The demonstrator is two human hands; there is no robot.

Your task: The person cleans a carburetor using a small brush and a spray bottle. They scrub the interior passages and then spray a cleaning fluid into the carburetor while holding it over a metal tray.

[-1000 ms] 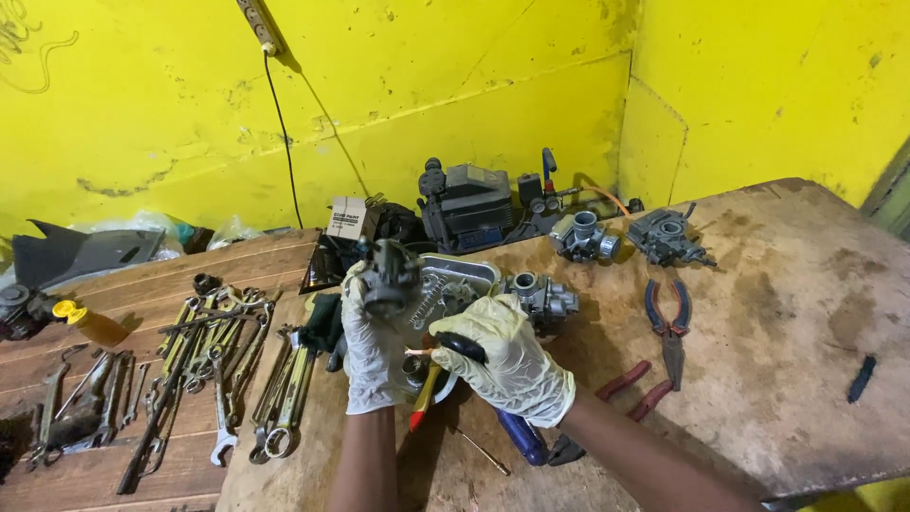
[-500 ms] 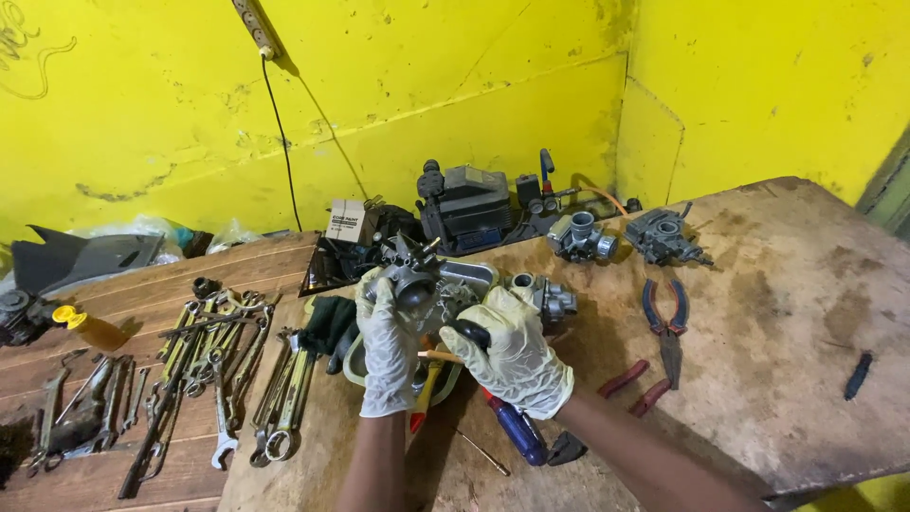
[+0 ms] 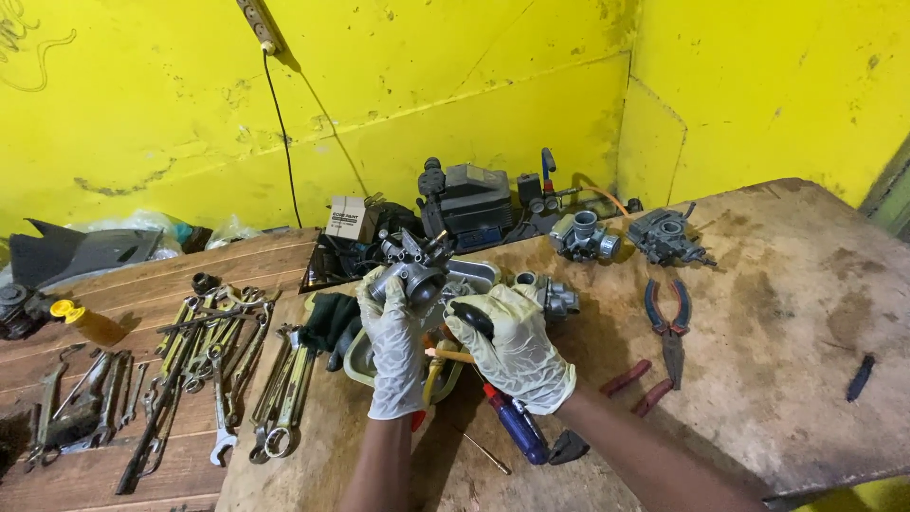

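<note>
My gloved left hand point(image 3: 393, 346) grips a carburetor point(image 3: 409, 275) above the metal tray point(image 3: 360, 365); my right hand point(image 3: 512, 351) clutches a black-handled screwdriver point(image 3: 472, 318). Slick gloves could drop the carburetor onto the tabletop point(image 3: 758, 379).

Illumination bright and even, source overhead and somewhat forward of the hands. Yellow wall point(image 3: 427, 85) vividly lit, no blown glare. Soft shadows fall beneath the left hand point(image 3: 393, 346) and right hand point(image 3: 512, 351), toward the viewer on the counter point(image 3: 777, 360). Pale gloves slightly overexposed. Focus sharp centrally; wide-angle bending evident at the frame edges, far left corner darker.
</note>
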